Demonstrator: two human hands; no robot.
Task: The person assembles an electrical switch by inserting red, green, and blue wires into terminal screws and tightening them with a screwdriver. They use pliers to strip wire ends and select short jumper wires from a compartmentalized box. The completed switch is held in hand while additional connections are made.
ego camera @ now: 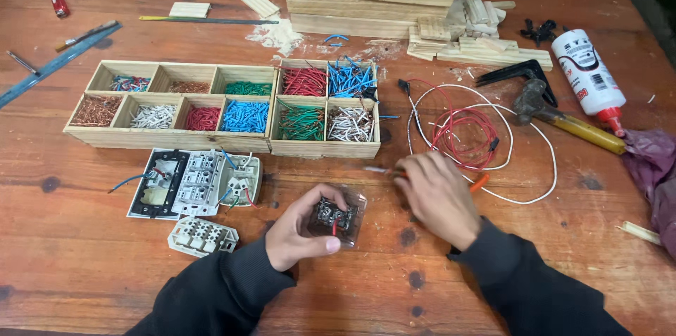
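While left hand [299, 234] clamps the clear-cased switch module [336, 218], right hand [436, 195] closes on an orange-handled tool [479, 182], probably a screwdriver; wiring looks unfinished.

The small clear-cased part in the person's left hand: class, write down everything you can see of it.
The clear-cased part is a small squarish block with a see-through, slightly smoky plastic shell and dark fittings inside, with a short red wire showing at its face. It lies tilted above the wooden table, pinched at its left side by the left hand. The right hand is beside it, apart, holding a thin tool.
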